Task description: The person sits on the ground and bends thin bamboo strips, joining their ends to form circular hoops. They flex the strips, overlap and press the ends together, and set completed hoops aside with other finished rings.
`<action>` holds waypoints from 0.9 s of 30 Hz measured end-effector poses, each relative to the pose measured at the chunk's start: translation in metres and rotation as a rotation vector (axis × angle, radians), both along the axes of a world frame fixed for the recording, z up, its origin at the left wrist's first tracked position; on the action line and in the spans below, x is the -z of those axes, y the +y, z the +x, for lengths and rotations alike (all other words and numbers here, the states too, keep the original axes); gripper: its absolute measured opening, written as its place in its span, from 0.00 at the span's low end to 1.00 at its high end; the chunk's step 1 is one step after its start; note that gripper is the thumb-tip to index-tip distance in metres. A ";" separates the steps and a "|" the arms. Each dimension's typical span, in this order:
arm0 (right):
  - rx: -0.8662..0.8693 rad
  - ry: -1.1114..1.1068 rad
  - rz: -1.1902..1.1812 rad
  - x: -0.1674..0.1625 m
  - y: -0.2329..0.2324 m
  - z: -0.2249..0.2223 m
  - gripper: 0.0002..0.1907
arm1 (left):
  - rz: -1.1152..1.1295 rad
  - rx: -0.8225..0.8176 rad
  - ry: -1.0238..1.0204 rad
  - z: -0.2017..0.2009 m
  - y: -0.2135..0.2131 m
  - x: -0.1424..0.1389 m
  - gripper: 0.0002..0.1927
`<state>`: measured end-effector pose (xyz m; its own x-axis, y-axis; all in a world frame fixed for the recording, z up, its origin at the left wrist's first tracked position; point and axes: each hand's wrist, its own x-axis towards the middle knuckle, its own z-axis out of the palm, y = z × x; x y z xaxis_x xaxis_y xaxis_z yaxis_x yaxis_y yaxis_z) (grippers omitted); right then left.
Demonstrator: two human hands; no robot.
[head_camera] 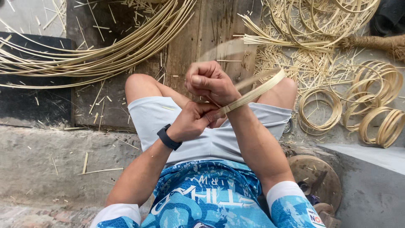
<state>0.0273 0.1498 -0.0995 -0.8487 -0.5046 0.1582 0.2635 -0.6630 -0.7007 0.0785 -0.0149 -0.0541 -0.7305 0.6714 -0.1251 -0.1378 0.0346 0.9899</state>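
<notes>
- Bamboo strips (253, 93), pale and flat, are being bent into a loop above the lap of a person seated on a stone step, knees apart over a dark wooden board (202, 38).
- Judging by the scene, the work is well under way: finished hoops (320, 110) lie on the ground to the person's right, some stacked, some single, while this loop is not yet closed.
- Plenty of raw material is left, by the look of it: a long sheaf of uncut strips (105, 55) curves across the board to the left, and a tangle of coils and shavings (320, 21) lies at upper right.
- The right hand (209, 82) is clenched in a fist around the strip's upper end, wrist crossed over the left, knuckles up.
- The left hand (192, 120), a dark watch (168, 137) on its wrist, is clamped on the strip's lower end just below the right wrist.
- The free part of the strip is blurred as it arcs away past the right knee.
- A round wooden disc (315, 177) rests by the person's right hip.
</notes>
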 end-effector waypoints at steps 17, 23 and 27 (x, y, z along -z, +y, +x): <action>0.396 0.596 0.997 -0.101 0.027 0.060 0.06 | -0.166 -0.338 0.290 -0.037 -0.011 0.021 0.09; 0.370 -0.406 0.161 -0.017 0.016 0.039 0.10 | 0.081 -0.133 -0.015 -0.023 -0.023 0.014 0.11; -0.057 -0.144 -0.021 0.007 0.011 0.005 0.10 | 0.069 0.118 -0.134 -0.002 -0.001 0.013 0.10</action>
<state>0.0325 0.1606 -0.1068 -0.8333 -0.5508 0.0478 0.3981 -0.6578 -0.6394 0.0763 -0.0158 -0.0668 -0.6260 0.7618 -0.1669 -0.2674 -0.0086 0.9635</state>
